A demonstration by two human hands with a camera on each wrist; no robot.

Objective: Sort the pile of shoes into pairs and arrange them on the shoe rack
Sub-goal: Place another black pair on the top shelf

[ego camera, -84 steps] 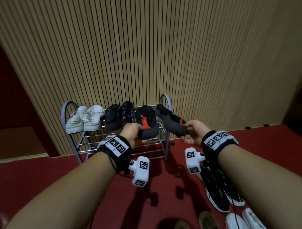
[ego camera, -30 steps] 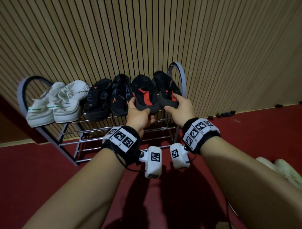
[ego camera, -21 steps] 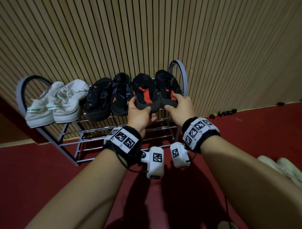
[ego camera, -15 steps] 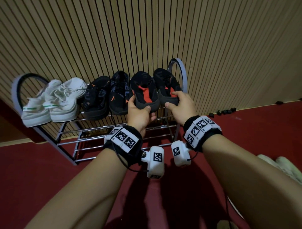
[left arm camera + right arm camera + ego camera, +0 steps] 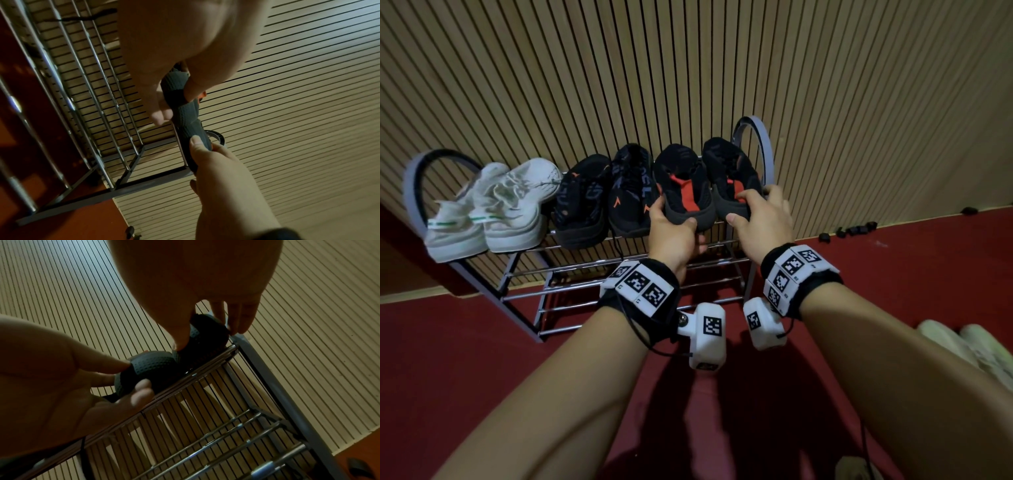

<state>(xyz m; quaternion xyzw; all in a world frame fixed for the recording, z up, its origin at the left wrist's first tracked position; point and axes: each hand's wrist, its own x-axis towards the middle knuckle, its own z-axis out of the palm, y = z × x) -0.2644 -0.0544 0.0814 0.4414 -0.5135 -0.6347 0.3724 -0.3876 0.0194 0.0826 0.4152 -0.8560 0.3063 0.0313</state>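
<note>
A metal shoe rack (image 5: 761, 144) stands against the slatted wall. Its top shelf carries a white pair (image 5: 493, 209), a black pair with orange marks (image 5: 606, 198) and, at the right end, a black pair with red lining. My left hand (image 5: 673, 219) grips the heel of the left black-and-red shoe (image 5: 685, 178), thumb on one side and fingers on the other. My right hand (image 5: 751, 209) grips the heel of the right black-and-red shoe (image 5: 726, 164) beside the rack's side loop. The wrist views show each grey heel (image 5: 185, 112) (image 5: 207, 335) pinched above the front rail.
Below my hands are the rack's lower rails (image 5: 619, 301), over a red floor. Pale shoes (image 5: 969, 346) lie on the floor at the right, and another shoe (image 5: 856, 469) shows at the bottom edge. Small black pieces (image 5: 856, 231) lie along the wall base.
Earlier both hands held the black-and-red shoes in the air before the rack. Now the shoes sit side by side on the top shelf's right end; over the last second the hands barely moved.
</note>
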